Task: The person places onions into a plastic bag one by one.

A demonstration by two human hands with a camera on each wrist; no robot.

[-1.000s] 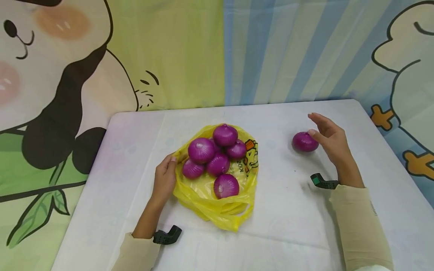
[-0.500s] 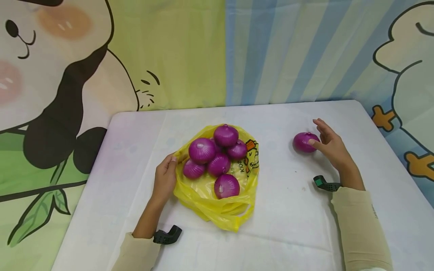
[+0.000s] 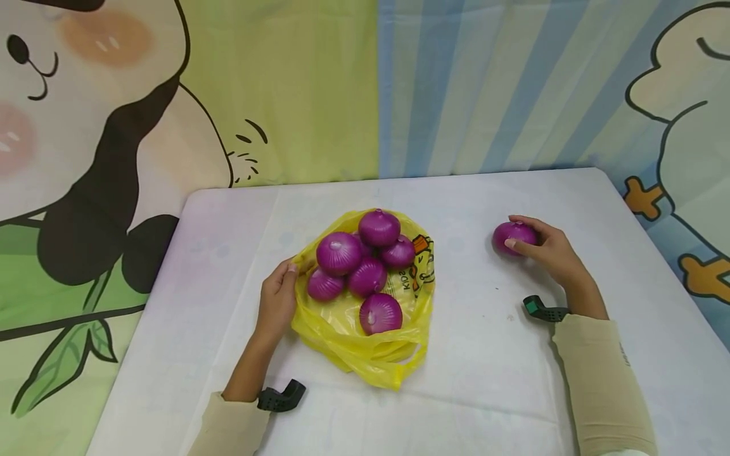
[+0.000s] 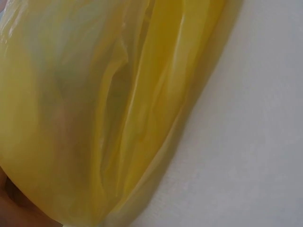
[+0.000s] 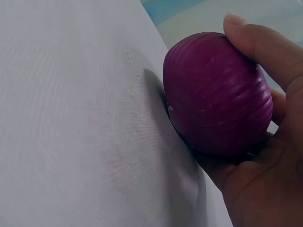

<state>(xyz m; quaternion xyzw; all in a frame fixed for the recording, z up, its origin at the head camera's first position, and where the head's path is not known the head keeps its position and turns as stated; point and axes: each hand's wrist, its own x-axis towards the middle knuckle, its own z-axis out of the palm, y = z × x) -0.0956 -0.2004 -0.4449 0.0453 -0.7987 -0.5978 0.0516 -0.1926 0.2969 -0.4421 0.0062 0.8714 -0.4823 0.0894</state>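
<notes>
My right hand grips a single purple onion at the right of the table, thumb on the near side and fingers round the far side. In the right wrist view this onion sits against the white cloth, between thumb and fingers. At the middle, my left hand pinches the left rim of a yellow plastic bag, thumb on top. The bag lies spread open with several purple onions inside. Yellow film of the bag fills most of the left wrist view.
A white cloth covers the table. Behind it hangs a cartoon-printed curtain in green, blue and white. A black wrist device sits on the left wrist, another black device on the right.
My right hand has lowered and moved left onto the single onion, its fingers closing round it. The left hand and the bag have stayed in place.
</notes>
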